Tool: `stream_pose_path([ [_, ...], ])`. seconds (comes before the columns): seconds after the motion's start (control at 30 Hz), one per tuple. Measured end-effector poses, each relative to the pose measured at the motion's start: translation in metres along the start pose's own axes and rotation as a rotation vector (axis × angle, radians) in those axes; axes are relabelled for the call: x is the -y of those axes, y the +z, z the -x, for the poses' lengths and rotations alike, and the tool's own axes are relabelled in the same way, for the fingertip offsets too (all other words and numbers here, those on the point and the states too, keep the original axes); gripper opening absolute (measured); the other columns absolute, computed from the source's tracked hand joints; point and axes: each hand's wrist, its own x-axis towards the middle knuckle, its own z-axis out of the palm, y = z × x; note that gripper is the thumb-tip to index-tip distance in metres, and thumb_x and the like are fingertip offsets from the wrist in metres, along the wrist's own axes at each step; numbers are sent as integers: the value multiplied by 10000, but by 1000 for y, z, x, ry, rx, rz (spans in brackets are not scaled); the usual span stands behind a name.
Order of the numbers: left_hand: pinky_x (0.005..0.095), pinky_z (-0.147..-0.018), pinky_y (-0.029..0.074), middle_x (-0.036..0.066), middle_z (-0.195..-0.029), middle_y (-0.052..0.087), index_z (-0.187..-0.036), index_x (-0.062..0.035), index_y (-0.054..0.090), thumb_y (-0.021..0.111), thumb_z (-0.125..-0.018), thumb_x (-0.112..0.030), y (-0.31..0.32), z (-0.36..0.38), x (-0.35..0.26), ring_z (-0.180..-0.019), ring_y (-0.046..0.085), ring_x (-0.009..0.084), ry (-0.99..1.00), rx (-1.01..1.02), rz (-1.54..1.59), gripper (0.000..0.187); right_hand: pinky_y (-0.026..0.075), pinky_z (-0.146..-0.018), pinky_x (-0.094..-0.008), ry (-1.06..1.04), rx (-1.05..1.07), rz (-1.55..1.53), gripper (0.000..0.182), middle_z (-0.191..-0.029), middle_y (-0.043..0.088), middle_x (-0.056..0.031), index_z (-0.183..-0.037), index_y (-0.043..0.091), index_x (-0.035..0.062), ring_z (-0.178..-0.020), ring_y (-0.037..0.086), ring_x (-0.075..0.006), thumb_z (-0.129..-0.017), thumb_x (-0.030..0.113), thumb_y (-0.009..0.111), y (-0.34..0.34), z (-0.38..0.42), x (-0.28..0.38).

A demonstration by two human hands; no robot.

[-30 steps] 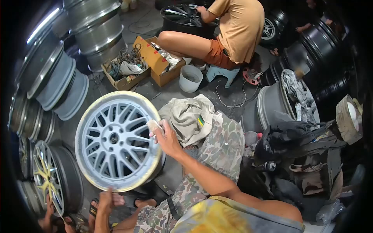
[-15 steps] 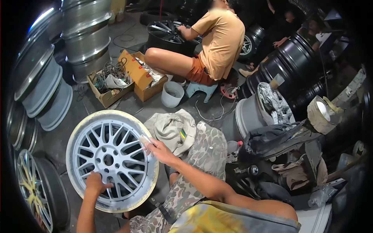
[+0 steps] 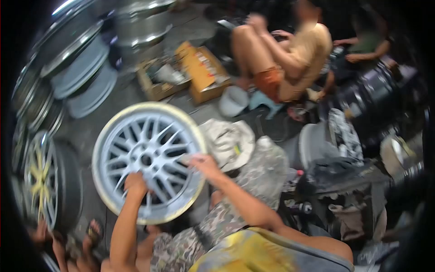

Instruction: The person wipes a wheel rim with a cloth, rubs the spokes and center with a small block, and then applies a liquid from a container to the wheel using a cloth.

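Note:
A grey multi-spoke wheel rim (image 3: 146, 144) with a pale yellowish outer lip is tilted up in front of my legs. My left hand (image 3: 137, 183) grips its spokes just below the hub, with some fingers hidden in the gaps. Against the right part of the spokes, my right hand (image 3: 206, 167) pinches a small pale pad (image 3: 186, 158), whose kind is blurred. A crumpled beige cloth (image 3: 229, 143) lies just beyond the right hand. Camouflage trousers (image 3: 222, 222) cover my lap.
Stacked rims (image 3: 86, 72) stand at left, above a yellow-spoked wheel (image 3: 41, 177). Cardboard boxes (image 3: 206, 75) and a white bucket (image 3: 234, 100) lie ahead, near a seated person (image 3: 308, 50). Another person's foot (image 3: 94, 230) shows lower left. Dark clothes (image 3: 335, 170) lie at right.
The view has swung, bringing another person's legs in at lower left. My right hand has moved lower along the rim's right side. The seated person's hands have left the dark wheel.

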Motion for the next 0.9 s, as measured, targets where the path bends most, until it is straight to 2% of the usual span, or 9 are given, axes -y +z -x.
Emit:
stream_pose_path([
  [0.1,461,-902,567,190,-1094,718,-1082,-43,723,987,-477,-414,2,-15,5,-1047,692,372,96,44,-58,758,520,-791,-267,51,35,-33,272,-1044,720,-48,-1172,709,52,-871,647,-101,-920,154,705,1,-4,-7],
  [0.23,437,-847,582,215,-1076,709,-1012,-28,748,866,-698,-427,-48,13,-24,-1023,699,356,196,-57,141,521,467,-653,-224,-10,92,107,287,-908,700,-1,-1172,704,67,-776,617,-70,-918,199,727,14,1,13],
  [0.37,577,-970,486,232,-1272,627,-1107,-24,742,701,-870,-315,-37,38,-66,-1178,610,446,243,63,-127,378,521,-702,-293,-46,-57,387,435,-962,748,-81,-1111,703,-36,-786,651,-123,-869,315,793,13,-27,3],
  [0.4,624,-1031,413,236,-1326,591,-1192,-17,717,636,-916,-270,-6,32,-73,-1224,565,473,170,-72,-192,382,527,-719,-328,-150,-127,361,413,-915,738,-105,-1074,705,-7,-784,672,-186,-843,320,803,11,-44,-15],
  [0.5,615,-1055,406,248,-1295,605,-1245,-24,696,608,-932,-243,-6,39,-82,-1229,566,469,156,-43,-339,393,531,-737,-361,-333,-95,657,367,-886,728,-146,-1034,699,10,-790,694,-250,-829,298,795,39,-50,32],
  [0.57,613,-1029,437,244,-1283,617,-1183,-24,722,627,-916,-229,-17,32,-81,-1215,586,463,201,-7,-307,349,531,-752,-391,-270,-41,675,337,-884,718,-183,-991,683,2,-801,700,-302,-822,275,784,54,-79,24],
  [0.67,572,-958,515,244,-1244,638,-1110,-22,742,650,-887,-217,-26,11,-64,-1128,648,444,298,-6,82,309,528,-759,-442,-309,-49,756,308,-877,707,-213,-944,670,-3,-822,688,-379,-816,256,778,99,-92,44],
  [0.77,498,-831,580,270,-1136,651,-952,-6,738,664,-809,-135,-40,-20,-38,-964,692,445,297,-153,516,206,523,-780,-496,-529,-68,969,294,-900,705,-243,-935,664,-10,-852,679,-434,-810,234,772,103,-126,13],
  [0.9,494,-886,525,179,-1073,612,-992,-8,647,674,-833,-121,-29,-46,28,-1036,599,386,88,-764,481,198,511,-821,-534,-484,88,1098,300,-949,691,-278,-938,639,-33,-912,662,-474,-785,185,777,103,-133,32],
])
